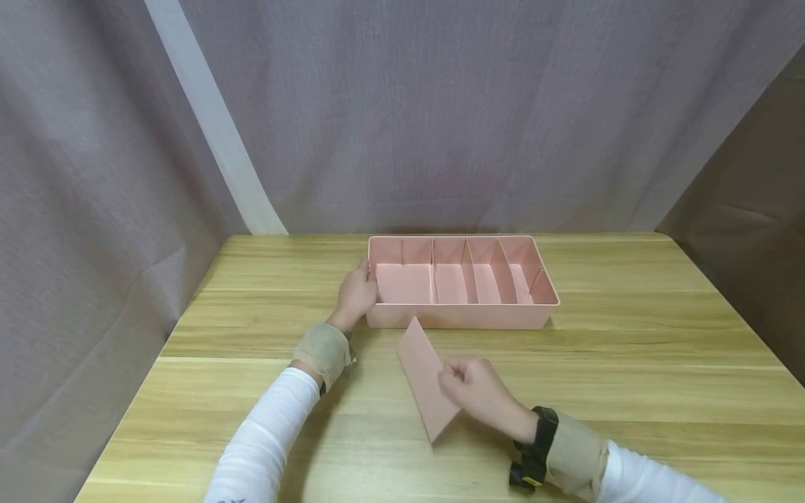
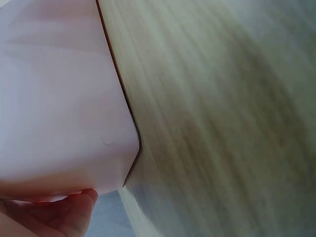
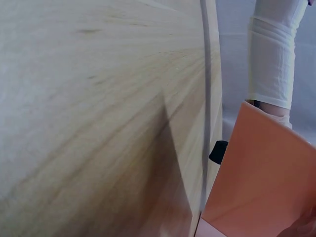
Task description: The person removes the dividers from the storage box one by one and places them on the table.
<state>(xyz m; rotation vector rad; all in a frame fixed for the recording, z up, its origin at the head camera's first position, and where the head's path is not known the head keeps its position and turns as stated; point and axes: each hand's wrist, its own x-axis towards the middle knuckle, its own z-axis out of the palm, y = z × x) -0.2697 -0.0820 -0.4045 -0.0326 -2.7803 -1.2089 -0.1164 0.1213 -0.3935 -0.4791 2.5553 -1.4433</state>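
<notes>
A long pink divided organizer box (image 1: 455, 316) stands at the back of the wooden table, its cross dividers parting it into several compartments, the widest at the left. My left hand (image 1: 356, 293) holds the box's left end; in the left wrist view its fingers (image 2: 79, 210) touch the pink wall (image 2: 64, 108). In front of the box my right hand (image 1: 481, 391) pinches a flat pink divider panel (image 1: 424, 384) by its right edge. The panel is tilted, with its far corner near the box front. In the right wrist view the panel (image 3: 264, 173) covers most of the hand.
Wooden tabletop (image 1: 629, 377) spreads around the box. A grey curtain (image 1: 440, 119) hangs right behind the table and along the left side. Straps with small devices are worn on both wrists, such as the black one (image 1: 534, 447) at the right.
</notes>
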